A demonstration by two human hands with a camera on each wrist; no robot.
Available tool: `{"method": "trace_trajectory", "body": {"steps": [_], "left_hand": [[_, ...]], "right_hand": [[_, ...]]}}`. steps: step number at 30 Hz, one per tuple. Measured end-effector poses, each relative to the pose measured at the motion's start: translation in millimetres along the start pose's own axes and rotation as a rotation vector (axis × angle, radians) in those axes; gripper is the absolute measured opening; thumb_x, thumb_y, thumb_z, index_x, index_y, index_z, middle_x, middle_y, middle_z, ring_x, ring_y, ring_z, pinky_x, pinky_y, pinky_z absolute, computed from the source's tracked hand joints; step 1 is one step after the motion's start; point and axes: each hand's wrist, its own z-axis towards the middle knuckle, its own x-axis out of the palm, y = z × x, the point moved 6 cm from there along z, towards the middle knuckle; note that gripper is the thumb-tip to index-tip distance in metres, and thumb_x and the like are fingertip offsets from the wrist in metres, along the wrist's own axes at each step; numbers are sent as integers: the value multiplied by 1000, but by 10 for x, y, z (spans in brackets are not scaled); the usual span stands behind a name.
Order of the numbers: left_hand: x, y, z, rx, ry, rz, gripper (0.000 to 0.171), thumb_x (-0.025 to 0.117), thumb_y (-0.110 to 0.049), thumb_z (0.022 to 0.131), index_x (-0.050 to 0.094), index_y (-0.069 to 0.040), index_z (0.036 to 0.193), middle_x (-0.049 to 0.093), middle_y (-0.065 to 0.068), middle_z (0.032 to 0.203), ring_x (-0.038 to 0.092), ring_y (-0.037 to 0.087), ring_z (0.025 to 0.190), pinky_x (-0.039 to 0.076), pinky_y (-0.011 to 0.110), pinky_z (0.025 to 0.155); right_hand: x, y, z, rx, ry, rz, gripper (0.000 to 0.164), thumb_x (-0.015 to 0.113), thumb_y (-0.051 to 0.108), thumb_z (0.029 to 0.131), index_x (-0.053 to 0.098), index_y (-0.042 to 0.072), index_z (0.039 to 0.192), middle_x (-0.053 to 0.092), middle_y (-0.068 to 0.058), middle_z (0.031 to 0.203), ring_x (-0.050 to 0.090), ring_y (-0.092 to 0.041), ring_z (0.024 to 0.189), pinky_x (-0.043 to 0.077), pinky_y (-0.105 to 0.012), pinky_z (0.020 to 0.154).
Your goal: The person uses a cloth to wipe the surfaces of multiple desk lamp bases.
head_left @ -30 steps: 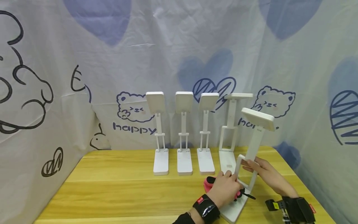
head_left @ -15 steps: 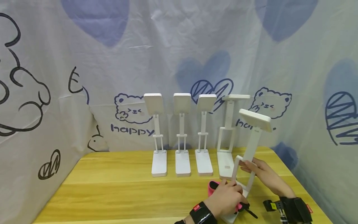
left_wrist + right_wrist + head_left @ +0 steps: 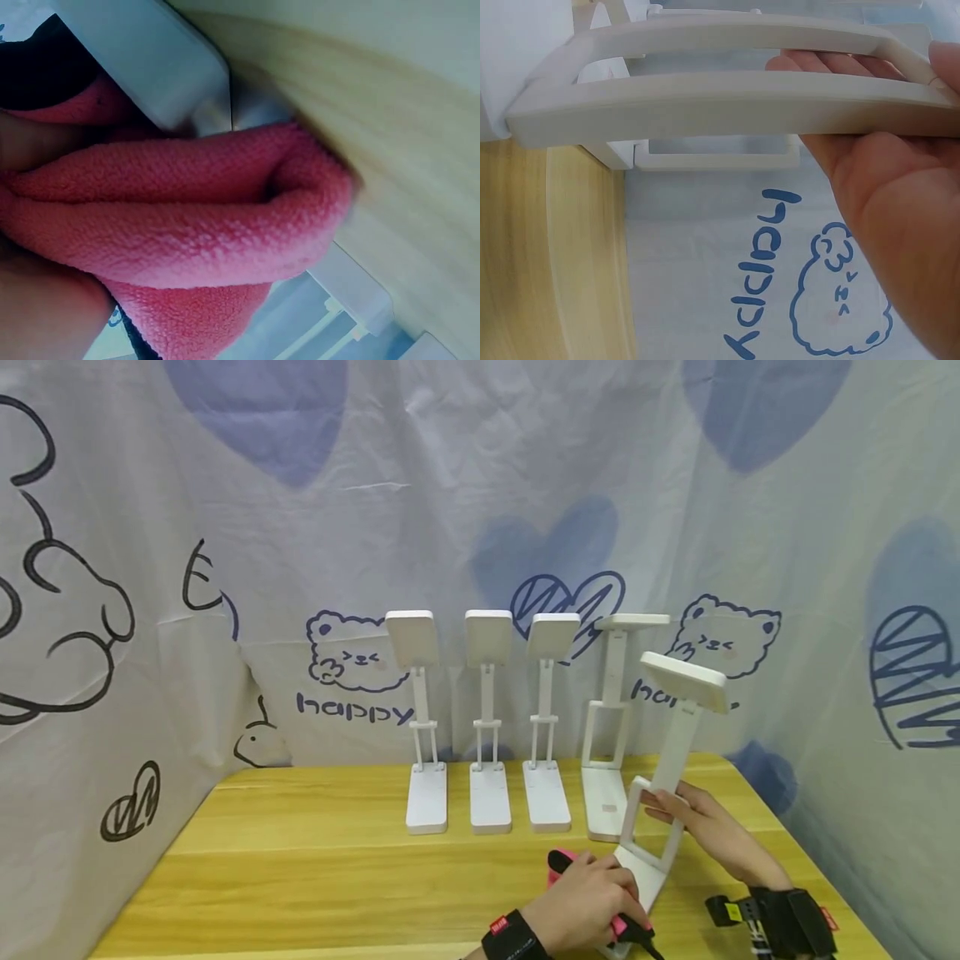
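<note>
My left hand (image 3: 585,897) grips a pink fleecy cloth (image 3: 187,232) with black trim, low at the base of a white folding stand (image 3: 675,752). In the left wrist view the cloth is bunched between the fingers, right beside the white base (image 3: 150,60). My right hand (image 3: 720,835) holds the stand where its open frame meets the upper arm, fingers passing behind the frame (image 3: 727,105) in the right wrist view. The stand leans to the right, its flat head (image 3: 686,681) tilted. My left hand covers part of the base.
Several similar white stands line the back of the wooden table (image 3: 300,860): a left one (image 3: 426,797), two in the middle, and one (image 3: 606,802) close behind the held stand. A printed curtain (image 3: 420,527) hangs behind the table.
My left hand has drawn the pink cloth down along the base, toward the front and slightly left, uncovering more of its upper part. The right hand keeps its hold on the stand.
</note>
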Motion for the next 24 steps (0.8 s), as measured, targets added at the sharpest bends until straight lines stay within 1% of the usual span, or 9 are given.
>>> {"method": "trace_trajectory", "body": {"steps": [1, 3, 8, 12, 14, 19, 24], "left_hand": [[-2, -1, -22, 1, 0, -6, 42, 75, -12, 81, 73, -46, 105, 60, -23, 107, 48, -4, 98, 28, 13, 72], [-10, -7, -66, 4, 6, -13, 43, 75, -11, 80, 73, -45, 105, 60, -23, 108, 49, -4, 99, 29, 14, 74], [-53, -22, -181, 20, 16, -16, 43, 76, -11, 78, 73, -43, 107, 60, -21, 111, 49, -2, 102, 33, 16, 80], [-84, -16, -288, 36, 15, -19, 40, 77, -14, 79, 73, -40, 108, 61, -19, 112, 50, 0, 104, 35, 17, 83], [-94, 1, -339, 38, 13, -28, 39, 78, -15, 79, 73, -40, 109, 62, -18, 112, 50, 1, 105, 36, 18, 85], [-112, 76, -433, 18, 2, -63, 43, 75, -10, 78, 73, -40, 108, 61, -19, 114, 50, 1, 109, 38, 21, 89], [-115, 187, -545, -16, -9, -103, 42, 69, -6, 83, 73, -40, 107, 61, -18, 115, 51, 2, 111, 41, 25, 92]], "right_hand": [[2, -3, 7, 4, -1, 0, 63, 35, 38, 106, 21, 1, 155, 36, -30, 151, 42, -47, 135, 34, -61, 107], [9, -5, 16, 4, -8, -2, 63, 35, 38, 106, 20, 1, 155, 36, -30, 150, 41, -48, 135, 36, -60, 106], [21, 6, 30, -16, -16, 12, 64, 36, 38, 106, 16, 4, 156, 35, -31, 151, 38, -49, 136, 45, -50, 103], [31, 14, 37, -26, -4, 29, 66, 36, 39, 105, 12, 8, 158, 31, -30, 153, 36, -49, 138, 44, -51, 103], [33, 11, 35, -15, -3, 30, 67, 37, 40, 105, 11, 8, 158, 30, -30, 153, 36, -49, 138, 43, -53, 104], [17, 7, 17, -9, -16, 38, 67, 36, 39, 106, 9, 6, 157, 29, -32, 153, 36, -50, 137, 44, -52, 103], [12, -3, 22, -9, -22, 32, 68, 36, 39, 106, 9, 5, 157, 29, -32, 152, 36, -51, 137, 45, -52, 102]]}}
